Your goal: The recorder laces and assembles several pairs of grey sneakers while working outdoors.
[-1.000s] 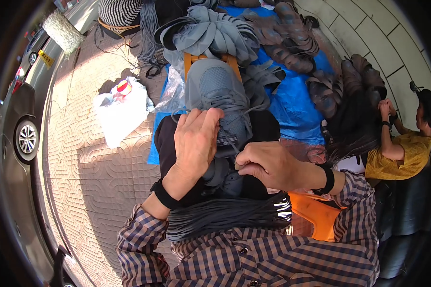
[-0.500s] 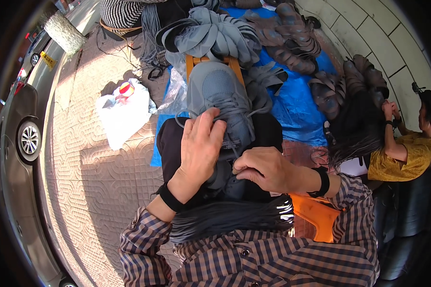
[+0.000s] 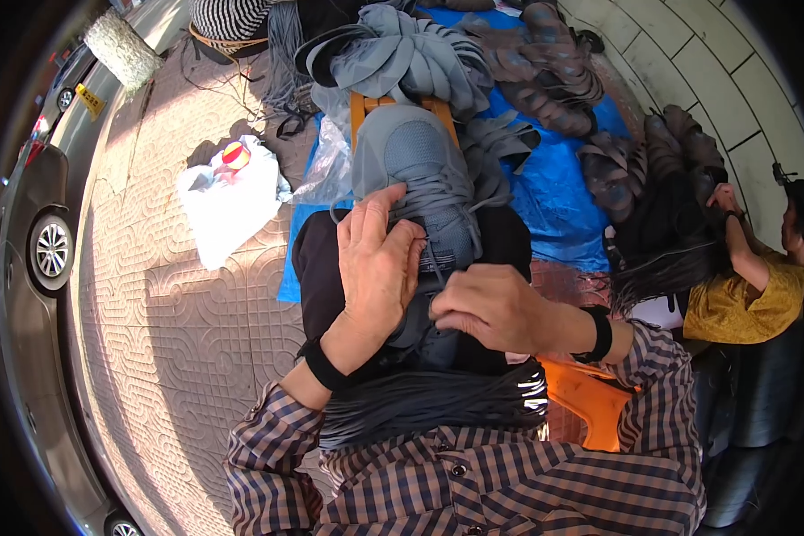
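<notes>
Pinching a thin grey lace end, the right hand [image 3: 496,308] has its fingers [image 3: 444,308] pressed together at the middle of the grey knit shoe upper [image 3: 415,192], which lies across the person's dark-trousered lap with its toe toward 12 o'clock. Left hand [image 3: 377,259]: fingers [image 3: 393,223] pressed side by side and laid flat over the lacing zone, holding the upper down; whether they grip a lace underneath cannot be told.

Progress, judged: grey laces [image 3: 469,210] already cross the front of the upper and loose ends trail toward 3 o'clock, so the lacing looks partly done; the part under the hands is hidden, and the end between the right fingers is not yet tied off.

Outward: a bundle of dark grey cords [image 3: 420,406] drapes across the lap at 6 o'clock. An orange plastic stool [image 3: 590,406] sits at 4 o'clock. At 12 o'clock, a heap of grey shoe uppers [image 3: 402,54] rests on a blue tarp [image 3: 554,196]. A white plastic bag [image 3: 228,201] lies on the patterned pavement at 10 o'clock. Another person in a yellow top [image 3: 746,299] sits at 3 o'clock.
</notes>
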